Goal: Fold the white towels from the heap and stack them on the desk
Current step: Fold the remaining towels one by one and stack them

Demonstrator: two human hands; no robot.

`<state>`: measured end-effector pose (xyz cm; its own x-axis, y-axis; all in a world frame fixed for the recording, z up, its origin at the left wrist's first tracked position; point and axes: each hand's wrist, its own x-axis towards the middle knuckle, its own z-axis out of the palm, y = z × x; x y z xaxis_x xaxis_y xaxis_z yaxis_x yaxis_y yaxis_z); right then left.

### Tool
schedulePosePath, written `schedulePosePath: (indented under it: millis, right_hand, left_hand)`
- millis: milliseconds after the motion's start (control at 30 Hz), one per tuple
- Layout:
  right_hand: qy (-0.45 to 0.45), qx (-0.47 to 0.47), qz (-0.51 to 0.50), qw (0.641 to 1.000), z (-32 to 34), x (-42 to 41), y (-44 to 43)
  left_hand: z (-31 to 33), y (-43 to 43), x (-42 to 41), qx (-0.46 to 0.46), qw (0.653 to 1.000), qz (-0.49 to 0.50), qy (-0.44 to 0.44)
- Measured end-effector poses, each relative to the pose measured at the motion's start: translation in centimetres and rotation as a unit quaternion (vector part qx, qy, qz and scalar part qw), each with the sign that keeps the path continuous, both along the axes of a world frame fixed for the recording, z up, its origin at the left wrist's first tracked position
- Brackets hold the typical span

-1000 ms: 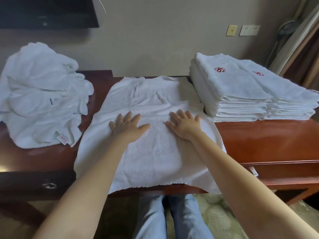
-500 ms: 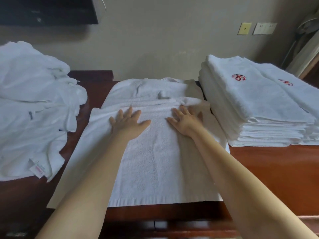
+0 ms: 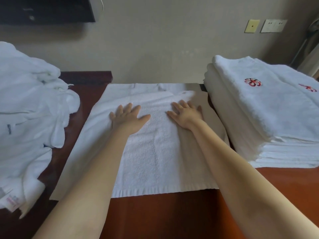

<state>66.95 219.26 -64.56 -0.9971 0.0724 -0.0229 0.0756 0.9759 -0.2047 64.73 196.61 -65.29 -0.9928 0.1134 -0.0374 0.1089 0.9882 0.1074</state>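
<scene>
A white towel (image 3: 155, 152) lies spread flat on the brown desk (image 3: 172, 216), straight ahead of me. My left hand (image 3: 128, 117) presses flat on its far half, fingers straight and spread. A little to the right, my right hand (image 3: 187, 112) lies flat on the same towel, fingers straight. A heap of crumpled white towels (image 3: 29, 118) sits at the left of the desk. At the right stands a stack of folded white towels (image 3: 269, 118) with red embroidery on top.
The beige wall runs close behind the desk, with a dark panel (image 3: 46, 11) at upper left and wall plates (image 3: 264, 25) at upper right. Bare wood shows along the desk's front edge and at the right front.
Both hands have slid away from me up the towel, flat all the way. The view has moved closer and lower over the desk.
</scene>
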Motion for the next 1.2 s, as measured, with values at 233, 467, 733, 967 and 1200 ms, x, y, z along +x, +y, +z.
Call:
schedulePosePath:
  millis: [233,467,733,967,1200]
  right_hand:
    - [0.006,-0.001,0.003,1.000,0.1,4.4,-0.7]
    - [0.013,0.007,0.004,1.000,0.0,10.1,-1.6]
    - [0.040,0.007,0.003,0.999,2.2,15.7,-4.8]
    - [-0.010,0.000,0.010,1.000,2.2,22.1,-5.7]
    - [0.029,0.023,0.014,0.999,1.6,26.8,-4.3]
  left_hand:
    - [0.0,-0.7,4.2,-0.007,1.000,-0.007,0.003]
    - [0.2,-1.7,9.4,-0.004,1.000,-0.017,-0.007]
    - [2.2,-0.9,14.6,0.096,0.992,-0.065,0.054]
    - [0.4,-0.6,19.3,0.019,0.996,-0.082,-0.006]
    - [0.3,-2.3,20.8,0.000,1.000,-0.018,-0.021]
